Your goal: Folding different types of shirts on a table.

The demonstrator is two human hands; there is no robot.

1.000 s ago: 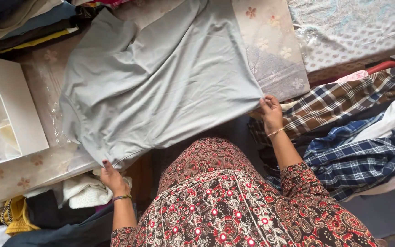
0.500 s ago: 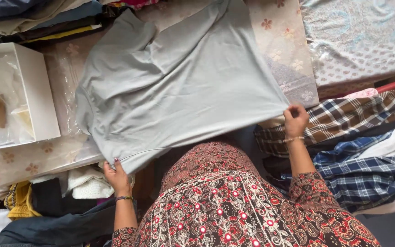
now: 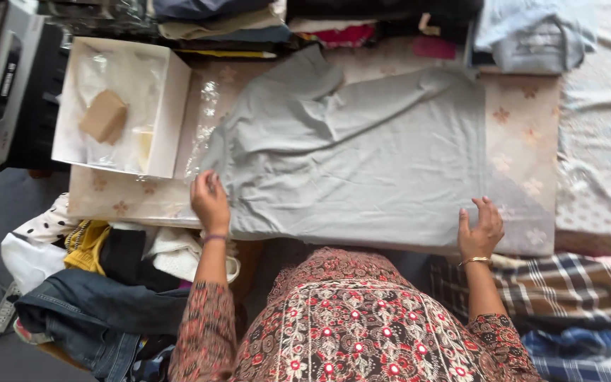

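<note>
A grey garment lies spread over a low table with a cream flowered cover. My left hand rests flat on the garment's near left corner, fingers together. My right hand presses on its near right edge with fingers apart. Neither hand grips anything that I can see. A crumpled sleeve of the garment points toward the far left. My red patterned dress fills the bottom of the view.
A white open box with a brown paper packet stands at the table's left. Folded clothes are stacked along the far edge. Loose clothes and jeans are piled at the lower left, plaid shirts at the lower right.
The garment, held up by its near corners before, now lies flat on the table. Both hands have come down onto it and lie on its near edge.
</note>
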